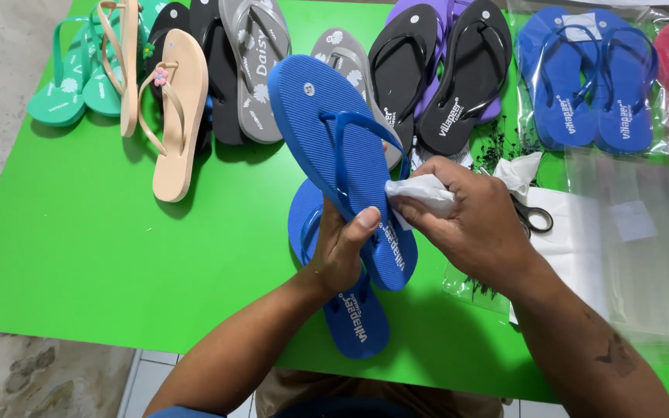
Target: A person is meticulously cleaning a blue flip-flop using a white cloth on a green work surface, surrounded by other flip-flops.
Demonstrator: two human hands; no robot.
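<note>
Left hand [342, 248] wrapped around heel half of blue flip-flop [334, 147], thumb pressed on sole; sandal held tilted above desk [79, 248], over matching blue flip-flop [350, 317]. Right hand [474, 224] pinched on white cloth [423, 193], pressed against strap side. Risk judged: one-handed hold loosened under hard rubbing, sandal dropped onto mate; scissors [536, 220] just beside right hand, knock possible.

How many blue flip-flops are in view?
4: one held up in the left hand, one lying on the table beneath it, and a bagged pair at top right. Others may be hidden.
</note>
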